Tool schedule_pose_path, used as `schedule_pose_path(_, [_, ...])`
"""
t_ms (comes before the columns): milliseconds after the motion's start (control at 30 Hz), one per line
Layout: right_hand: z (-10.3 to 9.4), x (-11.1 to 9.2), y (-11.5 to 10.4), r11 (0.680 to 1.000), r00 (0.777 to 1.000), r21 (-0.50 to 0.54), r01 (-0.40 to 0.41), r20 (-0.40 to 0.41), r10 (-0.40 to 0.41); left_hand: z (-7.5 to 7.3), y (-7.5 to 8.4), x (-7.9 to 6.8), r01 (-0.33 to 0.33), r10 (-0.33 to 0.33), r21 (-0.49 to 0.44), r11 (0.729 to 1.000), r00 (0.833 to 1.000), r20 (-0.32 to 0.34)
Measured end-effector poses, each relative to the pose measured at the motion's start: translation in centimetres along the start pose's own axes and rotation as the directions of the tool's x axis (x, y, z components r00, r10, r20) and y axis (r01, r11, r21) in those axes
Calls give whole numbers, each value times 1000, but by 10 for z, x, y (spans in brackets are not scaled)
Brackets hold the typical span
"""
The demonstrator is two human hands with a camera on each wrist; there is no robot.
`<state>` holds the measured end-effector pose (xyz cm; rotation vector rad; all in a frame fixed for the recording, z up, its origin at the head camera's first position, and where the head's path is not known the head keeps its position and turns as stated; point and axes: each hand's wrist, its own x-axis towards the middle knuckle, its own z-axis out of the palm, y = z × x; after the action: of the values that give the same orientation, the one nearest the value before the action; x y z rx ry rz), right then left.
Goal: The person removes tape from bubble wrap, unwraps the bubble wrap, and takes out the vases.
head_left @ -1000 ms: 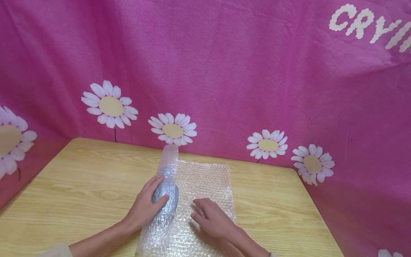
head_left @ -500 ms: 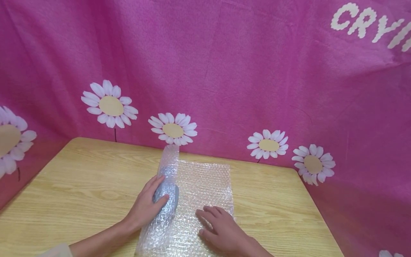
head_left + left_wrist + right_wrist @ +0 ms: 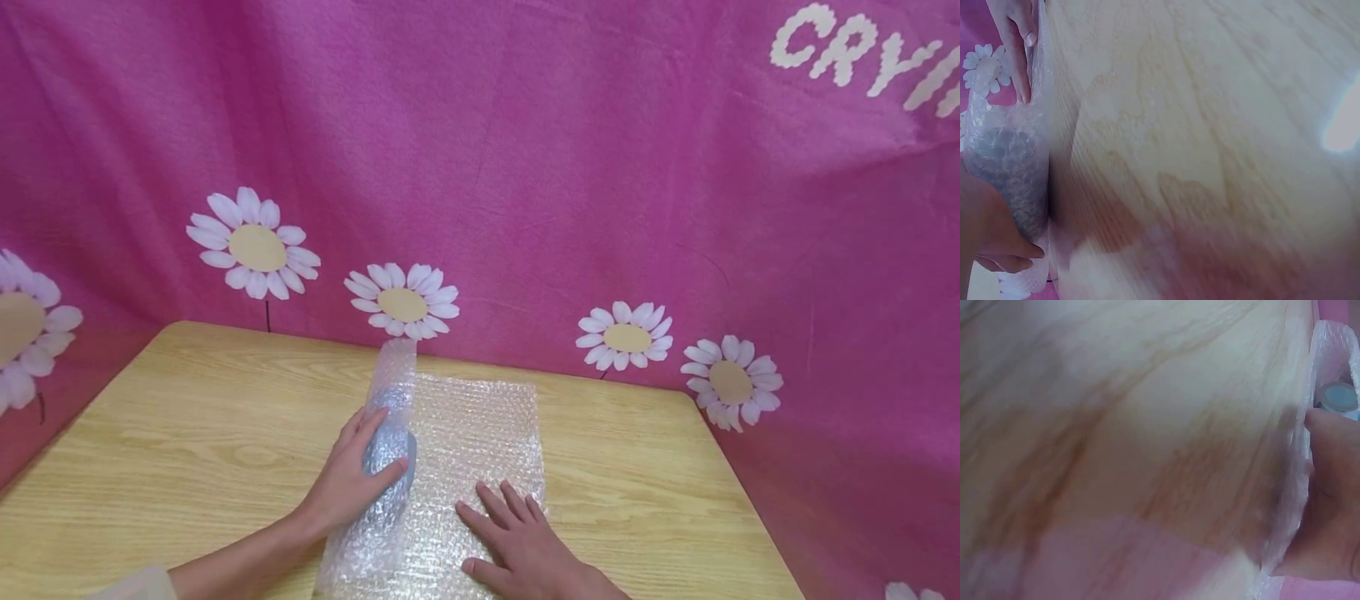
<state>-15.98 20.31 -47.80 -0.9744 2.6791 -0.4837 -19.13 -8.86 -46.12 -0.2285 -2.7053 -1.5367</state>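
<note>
A sheet of clear bubble wrap (image 3: 480, 417) lies on the table, its left part folded over a rounded blue-grey object (image 3: 412, 460). My left hand (image 3: 341, 483) grips this covered object through the wrap, thumb on the near side and fingers toward the far side. In the right wrist view the object's round, pale blue end (image 3: 1339, 397) shows inside the fold; its exact kind is hidden by the wrap. To the right, my right hand (image 3: 521, 542) rests with fingers spread on the flat part of the bubble wrap.
The wood-grain table (image 3: 225, 433) extends to both sides of the wrap. Behind it hangs a magenta cloth (image 3: 510, 183) printed with white daisies and letters, meeting the table's back edge. The wrap's folded far end reaches close to that cloth.
My right hand has moved slightly right and toward me, and its fingers have straightened and spread on the wrap. The left thumb has shifted a little to the right over the covered object.
</note>
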Motion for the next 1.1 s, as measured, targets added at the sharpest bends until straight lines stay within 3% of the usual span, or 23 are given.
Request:
schedule_pose_path(667, [-1,0,0,998,1000,-60,10,-3,-10,1,1,-1,-14,14,-32,999,1000,2])
schedule_pose_path(1100, [1,0,2,999,1000,-40,9,0,-9,-6,-4,-3,-67,61,-89,994,996,-67])
